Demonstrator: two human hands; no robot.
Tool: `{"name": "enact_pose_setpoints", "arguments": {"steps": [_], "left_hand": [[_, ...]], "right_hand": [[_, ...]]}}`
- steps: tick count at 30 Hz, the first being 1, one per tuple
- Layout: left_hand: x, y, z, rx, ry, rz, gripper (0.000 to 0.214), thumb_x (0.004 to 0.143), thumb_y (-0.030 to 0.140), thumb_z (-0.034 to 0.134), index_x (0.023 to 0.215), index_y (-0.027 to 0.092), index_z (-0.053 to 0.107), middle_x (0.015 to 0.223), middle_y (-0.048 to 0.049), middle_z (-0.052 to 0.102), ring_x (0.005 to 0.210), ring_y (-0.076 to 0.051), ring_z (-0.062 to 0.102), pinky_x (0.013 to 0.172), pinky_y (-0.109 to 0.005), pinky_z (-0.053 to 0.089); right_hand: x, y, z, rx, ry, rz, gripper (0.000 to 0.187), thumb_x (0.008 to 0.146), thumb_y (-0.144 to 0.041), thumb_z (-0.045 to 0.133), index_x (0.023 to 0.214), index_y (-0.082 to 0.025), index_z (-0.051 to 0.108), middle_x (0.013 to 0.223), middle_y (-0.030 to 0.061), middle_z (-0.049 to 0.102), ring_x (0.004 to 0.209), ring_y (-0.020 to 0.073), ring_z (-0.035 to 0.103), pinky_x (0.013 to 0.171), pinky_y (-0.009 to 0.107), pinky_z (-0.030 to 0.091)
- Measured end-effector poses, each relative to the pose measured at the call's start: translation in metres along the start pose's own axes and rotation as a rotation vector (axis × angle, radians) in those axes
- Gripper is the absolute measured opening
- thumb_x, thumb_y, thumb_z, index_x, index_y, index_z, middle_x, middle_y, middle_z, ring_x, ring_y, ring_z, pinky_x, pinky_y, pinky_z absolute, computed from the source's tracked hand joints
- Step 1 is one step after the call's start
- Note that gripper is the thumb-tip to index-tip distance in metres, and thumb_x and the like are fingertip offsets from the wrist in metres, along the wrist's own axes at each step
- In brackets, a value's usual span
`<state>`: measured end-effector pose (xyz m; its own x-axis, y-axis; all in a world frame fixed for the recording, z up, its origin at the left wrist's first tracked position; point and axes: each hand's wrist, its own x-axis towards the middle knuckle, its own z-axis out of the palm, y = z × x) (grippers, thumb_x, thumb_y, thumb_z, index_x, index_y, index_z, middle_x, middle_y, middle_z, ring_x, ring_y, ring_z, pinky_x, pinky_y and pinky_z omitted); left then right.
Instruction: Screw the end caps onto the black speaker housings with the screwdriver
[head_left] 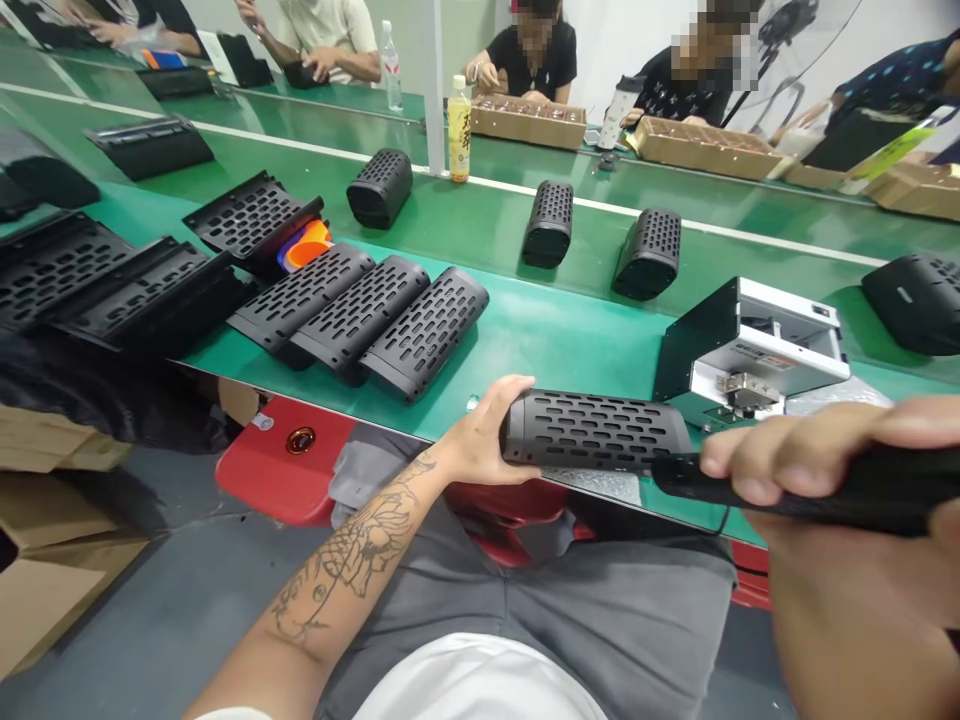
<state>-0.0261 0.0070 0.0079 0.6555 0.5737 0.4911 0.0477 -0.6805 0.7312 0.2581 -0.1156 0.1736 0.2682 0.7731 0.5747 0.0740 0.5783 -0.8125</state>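
A black perforated housing [600, 430] with rows of slots lies at the front edge of the green bench, its length running left to right. My left hand [487, 435] is closed around its left end, thumb on top. In the right foreground, my right hand [832, 460] is wrapped round a black electric screwdriver [682, 475], held roughly level. The front of the screwdriver overlaps the housing's right end; whether they touch I cannot tell. Just behind stands a white and black screw feeder [754, 350].
Three similar slotted housings [427, 335] lie side by side to the left, near open half-shells [255, 215] and an orange item [307, 245]. Several closed units [551, 225] stand farther back. A yellow-labelled bottle [459, 135] is by a post. Several people sit across the bench.
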Motion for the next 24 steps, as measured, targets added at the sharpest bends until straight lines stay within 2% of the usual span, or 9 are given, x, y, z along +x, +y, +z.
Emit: {"name": "enact_pose_setpoints", "arguments": {"steps": [2, 5, 8, 14, 20, 24], "left_hand": [[0.001, 0.001, 0.0, -0.003, 0.002, -0.003, 0.125, 0.079, 0.044, 0.098, 0.178, 0.027, 0.024, 0.173, -0.0225, 0.043, 0.166, -0.044, 0.046, 0.137, -0.064, 0.044], [0.001, 0.002, 0.0, -0.003, -0.003, -0.018, 0.121, 0.079, 0.044, 0.098, 0.176, 0.026, 0.028, 0.171, -0.0224, 0.045, 0.165, -0.043, 0.048, 0.137, -0.065, 0.044], [0.002, 0.003, 0.0, 0.0, -0.013, -0.041, 0.121, 0.077, 0.045, 0.099, 0.174, 0.026, 0.031, 0.168, -0.0218, 0.049, 0.162, -0.043, 0.051, 0.136, -0.065, 0.045], [0.004, 0.006, 0.001, 0.018, -0.009, -0.065, 0.117, 0.076, 0.046, 0.099, 0.171, 0.023, 0.035, 0.163, -0.0214, 0.054, 0.158, -0.042, 0.055, 0.134, -0.063, 0.048], [0.003, 0.006, 0.002, 0.011, 0.02, -0.026, 0.111, 0.078, 0.048, 0.097, 0.168, 0.022, 0.038, 0.16, -0.0208, 0.056, 0.154, -0.04, 0.058, 0.13, -0.061, 0.052], [0.003, 0.007, 0.001, 0.025, 0.007, -0.055, 0.111, 0.076, 0.048, 0.098, 0.167, 0.024, 0.038, 0.159, -0.0202, 0.057, 0.153, -0.04, 0.059, 0.13, -0.061, 0.052]], "right_hand": [[0.003, -0.003, 0.029, 0.073, -0.081, 0.029, 0.027, 0.082, -0.05, 0.097, 0.094, -0.029, 0.086, 0.062, 0.0024, 0.071, 0.046, 0.0264, 0.064, 0.045, 0.048, 0.063], [0.009, 0.001, 0.048, 0.112, -0.086, 0.077, 0.026, 0.081, -0.046, 0.097, 0.087, -0.024, 0.084, 0.059, 0.0026, 0.07, 0.045, 0.0243, 0.065, 0.047, 0.044, 0.064], [0.009, 0.008, 0.049, 0.095, -0.095, 0.114, 0.025, 0.082, -0.045, 0.096, 0.087, -0.025, 0.082, 0.059, 0.0009, 0.069, 0.045, 0.0222, 0.064, 0.049, 0.042, 0.064], [0.007, 0.014, 0.044, 0.128, -0.199, 0.136, 0.018, 0.086, -0.038, 0.092, 0.09, -0.025, 0.08, 0.06, -0.0013, 0.067, 0.045, 0.0186, 0.06, 0.048, 0.039, 0.061], [0.006, 0.014, 0.046, 0.133, -0.251, 0.144, 0.021, 0.086, -0.038, 0.094, 0.089, -0.024, 0.079, 0.06, -0.0018, 0.067, 0.045, 0.0168, 0.061, 0.05, 0.036, 0.06], [0.002, 0.018, 0.048, 0.145, -0.272, 0.175, 0.023, 0.09, -0.043, 0.093, 0.093, -0.026, 0.079, 0.063, -0.0031, 0.067, 0.047, 0.0167, 0.061, 0.054, 0.036, 0.06]]}}
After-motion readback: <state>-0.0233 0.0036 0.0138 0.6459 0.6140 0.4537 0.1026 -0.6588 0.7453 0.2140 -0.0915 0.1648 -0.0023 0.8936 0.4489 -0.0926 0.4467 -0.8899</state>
